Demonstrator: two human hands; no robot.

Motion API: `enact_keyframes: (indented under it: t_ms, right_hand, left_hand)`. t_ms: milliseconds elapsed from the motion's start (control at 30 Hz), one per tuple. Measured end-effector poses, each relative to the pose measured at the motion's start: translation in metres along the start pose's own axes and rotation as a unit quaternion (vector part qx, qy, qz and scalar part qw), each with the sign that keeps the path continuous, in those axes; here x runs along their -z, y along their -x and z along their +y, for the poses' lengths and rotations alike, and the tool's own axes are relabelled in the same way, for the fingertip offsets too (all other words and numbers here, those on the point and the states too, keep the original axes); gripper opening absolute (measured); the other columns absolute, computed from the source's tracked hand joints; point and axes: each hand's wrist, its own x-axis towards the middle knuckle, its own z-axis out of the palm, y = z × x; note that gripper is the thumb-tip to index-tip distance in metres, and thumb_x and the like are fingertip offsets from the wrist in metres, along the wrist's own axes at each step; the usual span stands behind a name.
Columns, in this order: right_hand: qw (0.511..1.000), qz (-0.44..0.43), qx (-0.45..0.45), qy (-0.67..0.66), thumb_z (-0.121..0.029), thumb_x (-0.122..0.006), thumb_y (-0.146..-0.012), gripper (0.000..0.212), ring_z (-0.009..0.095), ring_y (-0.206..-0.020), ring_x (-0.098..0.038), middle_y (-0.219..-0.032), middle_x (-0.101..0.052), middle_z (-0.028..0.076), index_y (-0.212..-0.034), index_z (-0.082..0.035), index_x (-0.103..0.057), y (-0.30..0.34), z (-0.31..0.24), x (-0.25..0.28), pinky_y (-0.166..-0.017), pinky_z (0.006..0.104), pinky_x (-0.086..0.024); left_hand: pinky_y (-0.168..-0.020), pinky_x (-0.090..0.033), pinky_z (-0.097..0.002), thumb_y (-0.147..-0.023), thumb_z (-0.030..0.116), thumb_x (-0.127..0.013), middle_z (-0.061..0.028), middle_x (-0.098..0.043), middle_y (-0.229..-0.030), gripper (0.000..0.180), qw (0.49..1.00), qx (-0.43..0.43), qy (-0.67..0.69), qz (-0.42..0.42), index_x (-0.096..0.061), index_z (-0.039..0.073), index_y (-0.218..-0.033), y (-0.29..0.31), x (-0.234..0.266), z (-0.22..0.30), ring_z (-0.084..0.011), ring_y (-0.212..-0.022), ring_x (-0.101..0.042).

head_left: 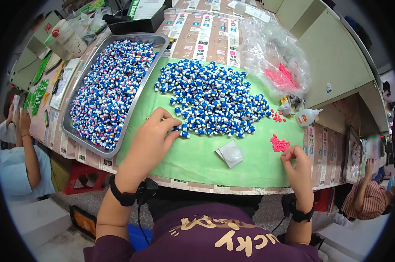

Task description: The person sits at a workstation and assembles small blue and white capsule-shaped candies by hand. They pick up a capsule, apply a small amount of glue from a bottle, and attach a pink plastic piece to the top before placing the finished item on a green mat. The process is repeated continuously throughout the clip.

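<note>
A large heap of small blue-and-white plastic figure pieces (215, 98) lies on a green cloth (188, 161). At the heap's near left edge, my left hand (150, 139) has its thumb and forefinger closed about one blue-and-white piece (177, 128). Over on the right, my right hand (298, 167) is pinched at the near edge of a little pile of pink bits (279, 143). Whatever those fingertips hold is too small to make out. Between my hands sits a small square white pad with a round clear disc (230, 153).
A metal tray (119, 150) full of similar pieces with pink spots stands left. Toward the right are a small white glue bottle (308, 117), a clear plastic bag (271, 48) holding pink bits and a grey cabinet (337, 56). People sit at both sides.
</note>
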Motion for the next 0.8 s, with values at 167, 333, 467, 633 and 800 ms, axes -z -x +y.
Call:
enact_keyframes:
  t_ms: [167, 333, 467, 633, 800]
  right_hand:
    - [0.999, -0.013, 0.042, -0.031, 0.011, -0.061, -0.079, 0.015, 0.022, -0.078, -0.061, -0.082, -0.060, 0.010, -0.085, 0.000, -0.052, -0.001, -0.012, 0.004, -0.073, 0.0315, -0.049]
    - [0.978, -0.026, 0.176, -0.112, 0.012, -0.066, -0.078, 0.021, 0.025, -0.081, -0.061, -0.088, -0.062, 0.009, -0.086, -0.003, -0.053, -0.015, -0.074, 0.003, -0.074, 0.0331, -0.049]
    - [0.942, -0.059, 0.305, -0.128, 0.012, -0.068, -0.074, 0.026, 0.024, -0.079, -0.061, -0.090, -0.063, 0.008, -0.087, -0.006, -0.054, -0.024, -0.109, -0.010, -0.073, 0.0339, -0.047]
    - [0.910, -0.050, 0.394, -0.120, 0.011, -0.069, -0.062, 0.034, 0.021, -0.076, -0.061, -0.094, -0.065, 0.007, -0.087, -0.008, -0.055, -0.028, -0.118, -0.018, -0.073, 0.0338, -0.044]
    - [0.917, -0.086, 0.346, -0.176, 0.012, -0.069, -0.067, 0.029, 0.023, -0.076, -0.061, -0.094, -0.065, 0.008, -0.084, -0.007, -0.055, -0.025, -0.116, -0.016, -0.074, 0.0322, -0.046]
  left_hand:
    - [-0.063, -0.052, -0.0267, -0.081, -0.003, -0.068, -0.0081, -0.061, -0.089, 0.020, 0.996, 0.052, 0.076, -0.014, -0.065, -0.001, -0.101, 0.001, 0.002, 0.006, -0.0158, -0.071, -0.062]
    - [-0.059, -0.053, -0.0248, -0.085, -0.003, -0.065, -0.0087, -0.069, -0.094, 0.018, 0.975, 0.063, 0.206, 0.057, -0.069, 0.001, -0.102, 0.010, 0.010, 0.025, -0.0132, -0.073, -0.065]
    - [-0.064, -0.054, -0.0239, -0.086, -0.006, -0.066, -0.0101, -0.066, -0.101, 0.018, 0.895, 0.060, 0.439, -0.056, -0.071, -0.001, -0.103, 0.012, 0.007, 0.058, -0.0130, -0.080, -0.063]
    - [-0.071, -0.054, -0.0246, -0.087, -0.003, -0.068, -0.0100, -0.064, -0.103, 0.013, 0.797, 0.081, 0.573, -0.171, -0.070, -0.003, -0.100, 0.005, -0.007, 0.084, -0.0132, -0.086, -0.063]
    - [-0.071, -0.054, -0.0264, -0.087, -0.002, -0.068, -0.0093, -0.065, -0.101, 0.009, 0.819, 0.050, 0.552, -0.146, -0.070, -0.003, -0.096, 0.009, -0.011, 0.084, -0.0137, -0.086, -0.063]
